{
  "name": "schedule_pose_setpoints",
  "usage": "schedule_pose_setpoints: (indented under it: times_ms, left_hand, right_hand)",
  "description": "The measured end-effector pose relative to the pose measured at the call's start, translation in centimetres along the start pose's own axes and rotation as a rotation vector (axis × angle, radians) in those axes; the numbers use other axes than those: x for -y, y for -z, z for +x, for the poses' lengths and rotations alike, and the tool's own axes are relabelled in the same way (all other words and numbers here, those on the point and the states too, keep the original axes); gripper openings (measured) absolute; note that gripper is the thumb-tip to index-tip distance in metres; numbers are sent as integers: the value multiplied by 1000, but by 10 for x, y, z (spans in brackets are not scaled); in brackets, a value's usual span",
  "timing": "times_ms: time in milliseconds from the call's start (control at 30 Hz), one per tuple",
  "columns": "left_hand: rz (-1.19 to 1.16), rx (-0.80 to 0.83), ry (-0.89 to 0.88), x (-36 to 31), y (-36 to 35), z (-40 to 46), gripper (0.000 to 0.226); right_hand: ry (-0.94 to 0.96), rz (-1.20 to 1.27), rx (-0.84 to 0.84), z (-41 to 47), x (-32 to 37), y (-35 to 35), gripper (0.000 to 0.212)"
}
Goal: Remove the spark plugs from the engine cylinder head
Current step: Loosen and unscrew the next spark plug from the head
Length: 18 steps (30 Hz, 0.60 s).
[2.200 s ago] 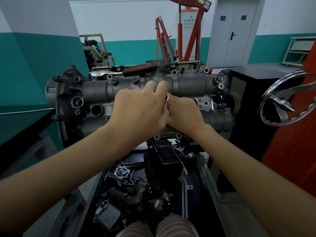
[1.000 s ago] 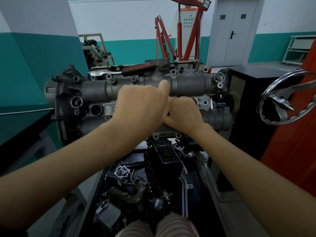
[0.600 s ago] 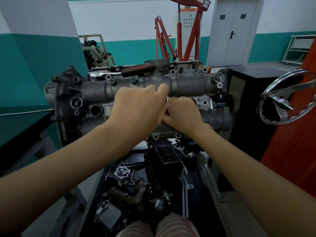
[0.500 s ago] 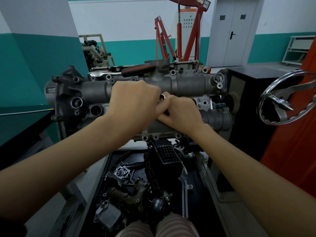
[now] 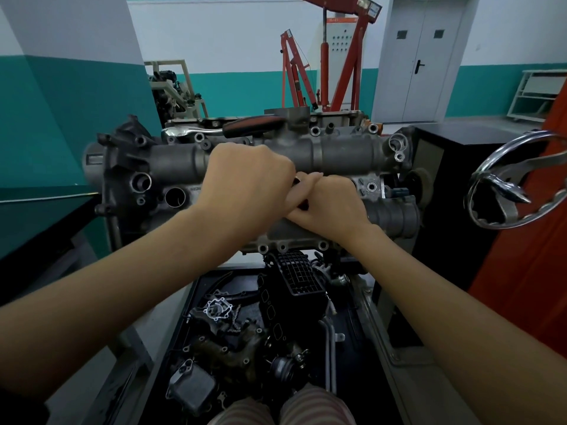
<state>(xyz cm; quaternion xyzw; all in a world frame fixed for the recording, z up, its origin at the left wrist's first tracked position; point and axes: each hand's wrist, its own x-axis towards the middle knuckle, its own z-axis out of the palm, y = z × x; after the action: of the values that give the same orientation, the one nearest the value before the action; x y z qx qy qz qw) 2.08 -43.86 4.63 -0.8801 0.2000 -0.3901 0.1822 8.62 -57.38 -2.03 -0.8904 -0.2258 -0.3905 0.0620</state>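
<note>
The grey engine cylinder head [image 5: 343, 154] stands on its stand in front of me, at chest height. Both hands meet at its middle. My left hand [image 5: 248, 182] is curled over a small dark metal piece [image 5: 297, 180] that peeks out between the hands. My right hand [image 5: 329, 204] curls against it from the right, fingers pressed to the left hand. What the piece is, a socket or a spark plug, stays hidden by the fingers. An open round plug hole [image 5: 175, 197] shows left of the hands.
A ratchet with a red and black handle [image 5: 227, 128] lies on top of the head. A chrome handwheel [image 5: 518, 182] juts out at right. A black tray of engine parts [image 5: 245, 332] sits below. A red engine crane [image 5: 322, 56] stands behind.
Both hands have stayed together at the middle of the head, shifting and twisting slightly. The left fingers, straighter a second ago, are now curled down over the small piece.
</note>
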Motion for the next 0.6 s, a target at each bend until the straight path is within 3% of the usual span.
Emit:
schedule_pose_setpoints:
  times_ms: [133,300,467,600]
  left_hand:
    - [-90,-33,-1,-2,3,-13,48]
    - [-211,-57,-57,-5,-2,-15,15]
    - [-30,-32,17,-4,1,3,46]
    - [-72,-81,-13,-4,6,-11,43]
  right_hand:
    - [9,66,-123,0,3,1,48]
    - [26,94,-121,0,5,2,33]
    - [31,89,-130,-1,3,-1,30]
    - [7,74,-83,-1,1,-1,37]
